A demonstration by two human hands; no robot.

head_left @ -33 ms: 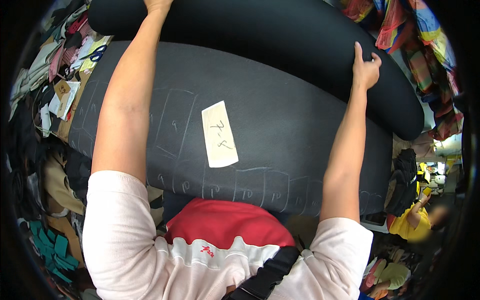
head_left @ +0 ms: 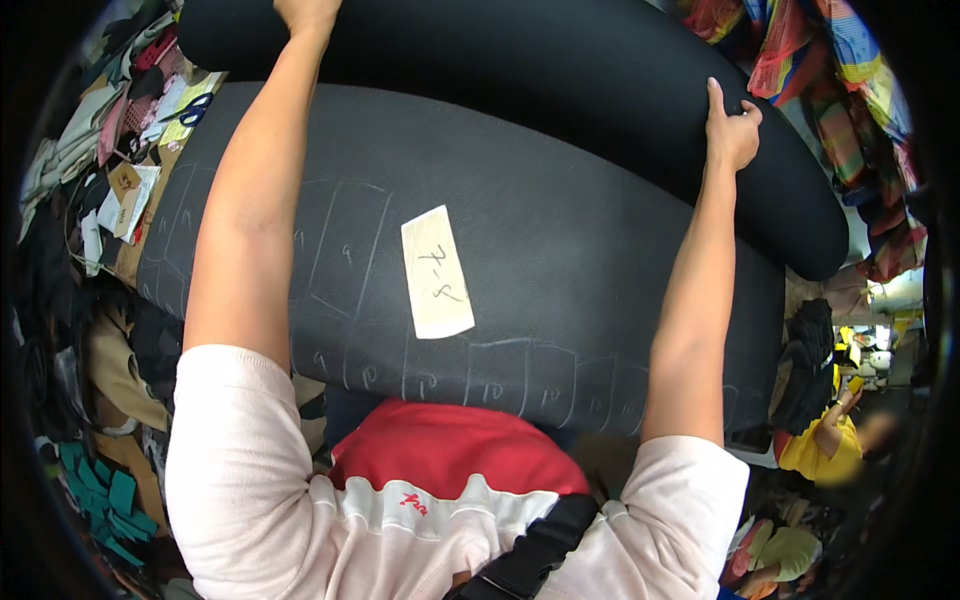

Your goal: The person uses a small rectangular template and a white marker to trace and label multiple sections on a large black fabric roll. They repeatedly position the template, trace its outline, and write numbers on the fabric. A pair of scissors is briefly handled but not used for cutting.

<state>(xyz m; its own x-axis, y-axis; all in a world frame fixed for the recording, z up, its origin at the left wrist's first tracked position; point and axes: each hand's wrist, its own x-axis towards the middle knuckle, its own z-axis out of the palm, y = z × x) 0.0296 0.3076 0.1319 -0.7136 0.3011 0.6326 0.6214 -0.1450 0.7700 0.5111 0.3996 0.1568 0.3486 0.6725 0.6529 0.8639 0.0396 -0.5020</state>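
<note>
- Long, smooth black roll (head_left: 560,90): behind, along the far side of the dark-grey leather-like sheet (head_left: 580,240)
- Cream rectangular paper (head_left: 437,272): on the sheet
- Blue-handled scissors (head_left: 194,108): just left of the sheet

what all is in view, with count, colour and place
long smooth roll: 1, black, across the top
broad chalk-lined sheet: 1, dark grey, below the roll
rectangular paper card: 1, cream, on the sheet
loop-handled scissors: 1, blue handles, upper left
flat fabric strips: several, teal, lower left
loose cloth heap: count unclear, mixed colours, left
plaid woven bundles: several, multicoloured, upper right
co-worker's shirt: 1, yellow, right
buckled strap: 1, black, bottom
short shirt sleeves: 2, pale, bottom
left hand: 1, bare, at the roll, partly cut off
right hand: 1, bare, on the roll
</note>
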